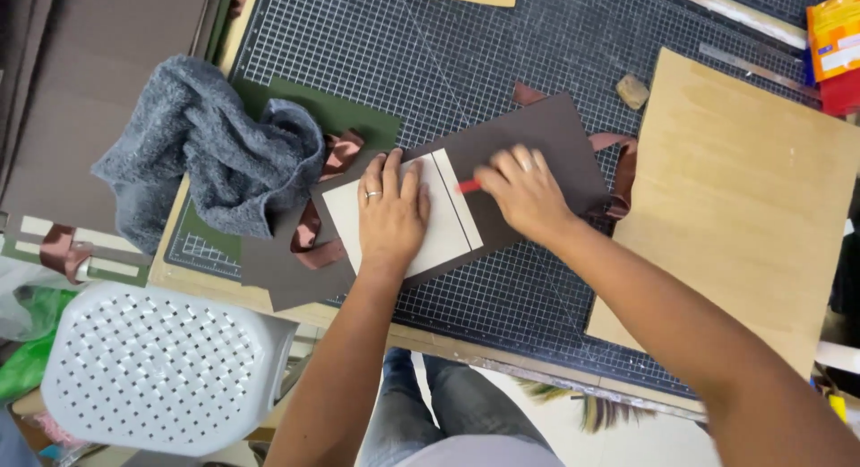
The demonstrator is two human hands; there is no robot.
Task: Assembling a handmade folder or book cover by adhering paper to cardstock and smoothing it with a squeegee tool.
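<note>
Two hands work on a brown card. Left hand (391, 212) presses flat, fingers spread, on a cream panel (441, 218). Right hand (524, 191) pinches a red tool (469, 187), just right of the left fingertips, nearer the panel's long edge.

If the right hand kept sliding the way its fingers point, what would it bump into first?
Probably the left hand, pressed flat on the cream card. The right hand, holding something red, points left across that card towards it.

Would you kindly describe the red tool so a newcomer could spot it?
On the gridded cutting mat, find the dark brown sheet at centre. The right hand grips the red tool there, beside the pale card under the left hand; nothing else there is bright red.
</note>
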